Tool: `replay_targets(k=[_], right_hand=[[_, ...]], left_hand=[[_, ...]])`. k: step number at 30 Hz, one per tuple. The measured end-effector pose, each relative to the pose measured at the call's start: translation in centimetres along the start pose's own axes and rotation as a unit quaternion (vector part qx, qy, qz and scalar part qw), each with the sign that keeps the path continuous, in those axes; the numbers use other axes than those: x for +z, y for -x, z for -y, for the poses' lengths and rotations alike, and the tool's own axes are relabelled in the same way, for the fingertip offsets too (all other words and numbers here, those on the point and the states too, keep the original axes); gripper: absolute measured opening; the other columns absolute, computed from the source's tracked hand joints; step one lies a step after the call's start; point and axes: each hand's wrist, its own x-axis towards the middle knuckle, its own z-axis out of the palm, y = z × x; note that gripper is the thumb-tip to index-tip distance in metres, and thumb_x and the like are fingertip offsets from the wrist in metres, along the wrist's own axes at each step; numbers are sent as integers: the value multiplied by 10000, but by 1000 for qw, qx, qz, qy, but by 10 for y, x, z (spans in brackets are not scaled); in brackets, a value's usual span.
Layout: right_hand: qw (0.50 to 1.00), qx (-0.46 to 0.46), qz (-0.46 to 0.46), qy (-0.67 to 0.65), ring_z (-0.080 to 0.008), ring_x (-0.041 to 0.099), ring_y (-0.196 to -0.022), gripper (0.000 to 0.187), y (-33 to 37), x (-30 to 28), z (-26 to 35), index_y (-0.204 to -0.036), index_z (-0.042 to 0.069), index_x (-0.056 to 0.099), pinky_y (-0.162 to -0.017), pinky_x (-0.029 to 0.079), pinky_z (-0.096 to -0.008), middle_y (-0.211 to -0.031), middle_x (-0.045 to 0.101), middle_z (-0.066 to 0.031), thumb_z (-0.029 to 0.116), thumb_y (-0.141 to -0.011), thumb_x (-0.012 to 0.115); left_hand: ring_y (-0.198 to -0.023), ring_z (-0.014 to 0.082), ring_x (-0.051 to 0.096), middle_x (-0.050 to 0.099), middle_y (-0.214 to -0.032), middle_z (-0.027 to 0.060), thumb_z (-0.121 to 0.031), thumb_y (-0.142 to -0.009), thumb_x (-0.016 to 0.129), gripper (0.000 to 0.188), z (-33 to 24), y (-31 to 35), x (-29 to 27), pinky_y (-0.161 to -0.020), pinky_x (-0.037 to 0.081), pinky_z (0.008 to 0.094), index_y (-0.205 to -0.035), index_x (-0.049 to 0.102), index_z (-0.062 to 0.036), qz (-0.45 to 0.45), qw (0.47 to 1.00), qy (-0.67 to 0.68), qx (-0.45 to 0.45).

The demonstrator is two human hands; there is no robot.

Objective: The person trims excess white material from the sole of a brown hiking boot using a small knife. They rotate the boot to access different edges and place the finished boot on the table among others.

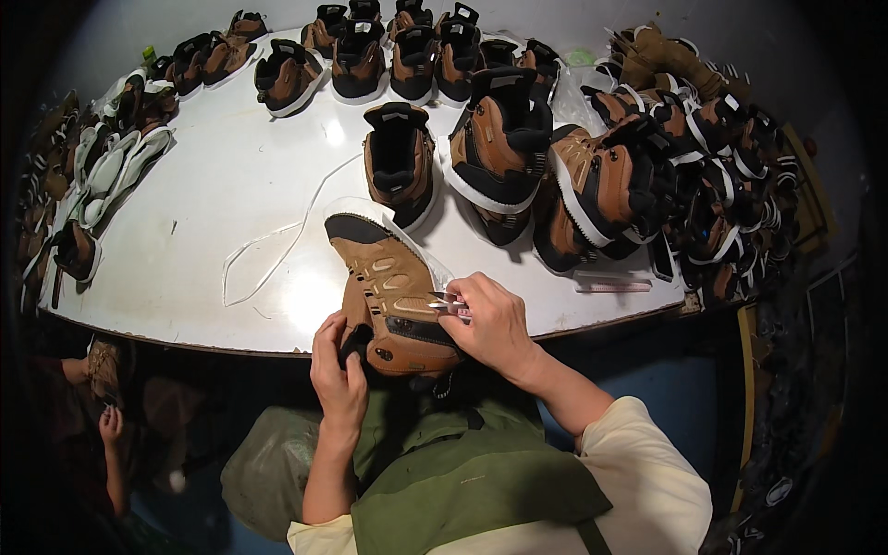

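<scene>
At the edge of the bench (213, 203), my left fingers (326, 342) are gripping a brown hiking boot (393, 282), toe (351, 226) pointing away, while my right fingers (475, 294) are pinching a pointed metal tool (444, 306) over it.

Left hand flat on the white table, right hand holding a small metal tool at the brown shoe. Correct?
No: head view shows the left hand gripping the brown shoe, not flat on the white table. The right hand does hold a small metal tool at the shoe.

The held boot (381, 268) is tan, brown and black, the apron (462, 495) green, the tabletop (185, 264) white.
</scene>
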Motion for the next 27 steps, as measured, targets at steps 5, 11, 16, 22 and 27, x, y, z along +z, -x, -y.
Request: replay_targets(k=[5,11,16,22,27], right_hand=[[1000,-26,-5,-1,-282,618,-679,212,-1,0,-1,-891,19,609,-580,497,-374,-775,581,-104,84,-707,694],[998,-64,-14,-1,-282,615,-664,121,-2,0,-5,-868,28,595,-566,497,-367,-750,572,-99,20,-750,622],[999,-39,-11,-24,-282,619,-676,99,-5,6,-10,-846,35,576,-573,496,-370,-756,586,-99,4,-758,608],[999,-13,-8,-39,-287,624,-692,110,-7,6,-10,-849,41,561,-597,493,-377,-754,589,-96,7,-758,613],[998,-5,-6,-55,-273,608,-649,146,-8,6,-10,-850,22,566,-591,485,-341,-737,590,-105,-41,-729,617]], left_hand=[[-1120,356,567,544,-1224,220,169,-725,442,466,2,0,2,-971,469,397,-1173,519,65,-13,1000,17,20],[-1117,352,571,552,-1228,219,161,-721,464,473,3,0,0,-962,471,397,-1180,518,60,-10,999,-10,29],[-1103,319,582,558,-1239,210,86,-757,574,415,-4,-1,-3,-941,466,376,-1167,528,47,-33,999,-7,2],[-825,254,598,627,-941,184,-12,-843,601,154,0,18,-35,-712,482,327,-714,526,28,-132,987,-5,92],[-543,218,508,603,-687,91,98,-704,601,193,9,47,-52,-482,382,303,-611,473,-12,-13,991,-60,118]])
